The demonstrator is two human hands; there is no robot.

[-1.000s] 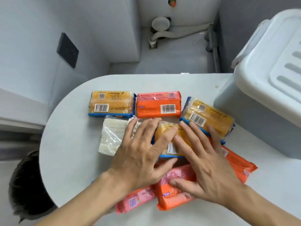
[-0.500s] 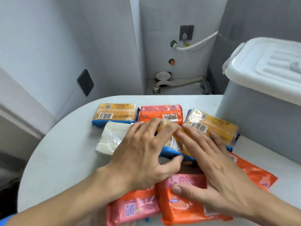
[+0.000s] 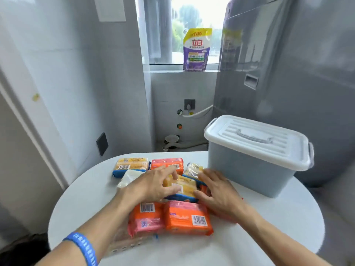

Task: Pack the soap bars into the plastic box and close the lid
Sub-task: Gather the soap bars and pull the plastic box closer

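Several wrapped soap bars lie clustered on the white round table (image 3: pixel 269 217). At the back are a yellow bar (image 3: pixel 131 164), an orange bar (image 3: pixel 167 163) and a second yellow bar (image 3: pixel 193 169). A white bar (image 3: pixel 129 176) lies left, and a pink bar (image 3: pixel 146 217) and an orange bar (image 3: pixel 188 217) lie in front. My left hand (image 3: pixel 151 186) curls around the left end of a middle yellow soap bar (image 3: pixel 182 186). My right hand (image 3: pixel 219 191) lies flat with spread fingers, its thumb touching that bar's right end. The blue-grey plastic box (image 3: pixel 247 173) stands to the right, its white lid (image 3: pixel 257 139) shut.
A purple detergent pouch (image 3: pixel 196 49) stands on the window sill behind. A tall grey appliance (image 3: pixel 297 73) rises behind the box. A wall with a dark panel (image 3: pixel 102 144) runs along the left. A clear packet (image 3: pixel 124 244) lies by my left forearm.
The view has tilted up, bringing the whole box and the window into sight. My left fingers have curled onto the middle yellow bar, and my right hand has slid to its right end.
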